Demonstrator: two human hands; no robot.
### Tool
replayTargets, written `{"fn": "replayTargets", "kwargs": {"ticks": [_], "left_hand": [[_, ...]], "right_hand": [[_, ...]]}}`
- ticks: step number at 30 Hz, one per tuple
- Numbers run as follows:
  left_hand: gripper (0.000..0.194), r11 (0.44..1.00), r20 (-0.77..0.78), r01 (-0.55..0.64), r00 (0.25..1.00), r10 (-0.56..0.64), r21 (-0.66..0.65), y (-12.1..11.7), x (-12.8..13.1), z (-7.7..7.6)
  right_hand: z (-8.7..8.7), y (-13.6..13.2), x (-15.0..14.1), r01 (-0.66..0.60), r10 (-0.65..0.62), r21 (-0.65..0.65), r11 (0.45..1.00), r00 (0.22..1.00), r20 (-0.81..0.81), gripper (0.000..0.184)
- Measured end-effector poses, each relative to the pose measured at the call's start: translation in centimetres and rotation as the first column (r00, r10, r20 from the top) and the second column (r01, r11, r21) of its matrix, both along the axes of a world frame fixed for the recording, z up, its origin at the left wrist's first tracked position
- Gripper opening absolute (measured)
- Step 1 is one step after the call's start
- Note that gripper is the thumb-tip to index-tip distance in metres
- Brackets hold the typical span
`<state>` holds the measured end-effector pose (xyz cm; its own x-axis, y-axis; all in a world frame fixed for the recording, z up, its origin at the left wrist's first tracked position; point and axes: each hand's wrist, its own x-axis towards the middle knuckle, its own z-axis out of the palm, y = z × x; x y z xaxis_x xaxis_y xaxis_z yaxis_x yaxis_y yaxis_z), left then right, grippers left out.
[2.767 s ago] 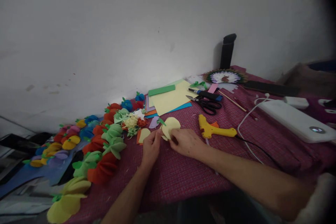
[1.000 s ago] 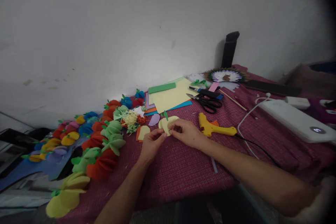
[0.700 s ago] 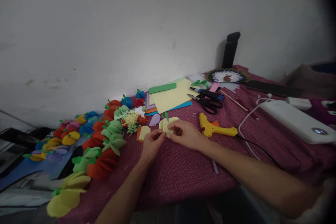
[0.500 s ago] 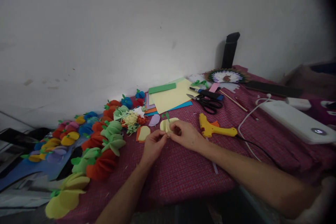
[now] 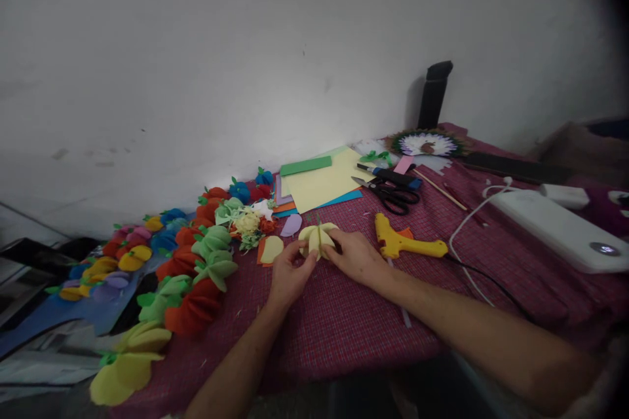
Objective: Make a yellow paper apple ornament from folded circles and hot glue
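Observation:
Both hands hold a pale yellow paper pumpkin (image 5: 317,237) with a thin green stem at its top, above the cloth-covered table. My left hand (image 5: 291,275) has thumb and fingers closed on its left lobes. On the other side, my right hand (image 5: 356,256) grips its right lobes with the fingertips. Left of it lie cream and orange paper cutouts (image 5: 272,250) and a lilac cutout (image 5: 291,225). A yellow glue gun (image 5: 407,243) rests right of my right hand.
Finished paper pumpkins (image 5: 195,304) line the left side, beside a heap of paper shreds (image 5: 249,226). Behind are paper sheets (image 5: 322,180), scissors (image 5: 388,195) and a utility knife (image 5: 390,175). A white power bank (image 5: 565,226) with a cable sits at right.
The paper pumpkin has turned so its lobes spread toward me. My fingers have shifted from a pinch at its lower edge to both its sides.

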<state>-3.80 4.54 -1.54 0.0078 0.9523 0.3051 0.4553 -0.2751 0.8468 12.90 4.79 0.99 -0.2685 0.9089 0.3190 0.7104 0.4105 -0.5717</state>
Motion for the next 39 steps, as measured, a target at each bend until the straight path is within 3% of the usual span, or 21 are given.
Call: {"fn": "replayTargets", "kwargs": {"ticks": [5,14,29,39], "left_hand": [[0.02,1.0,-0.044,-0.012,0.999,0.012,0.006,-0.1,-0.4,0.4],[0.02,0.999,-0.004,-0.044,0.999,0.044,0.026,-0.1,-0.5,0.8],[0.019,0.999,-0.047,-0.012,0.999,0.013,0.036,-0.3,-0.3,1.2],[0.021,0.997,-0.102,-0.054,0.993,0.059,0.053,-0.1,-0.6,1.2]], "right_hand": [[0.4,-0.2,0.1,-0.05,0.049,-0.025,0.998,0.997,-0.053,0.021],[-0.2,0.5,0.5,-0.121,0.07,-0.254,0.96,0.978,-0.199,0.026],[0.1,0.4,0.8,-0.124,0.101,-0.189,0.974,0.987,-0.128,0.028],[0.1,0.2,0.7,-0.122,0.108,-0.18,0.976,0.991,-0.082,0.028]]}}
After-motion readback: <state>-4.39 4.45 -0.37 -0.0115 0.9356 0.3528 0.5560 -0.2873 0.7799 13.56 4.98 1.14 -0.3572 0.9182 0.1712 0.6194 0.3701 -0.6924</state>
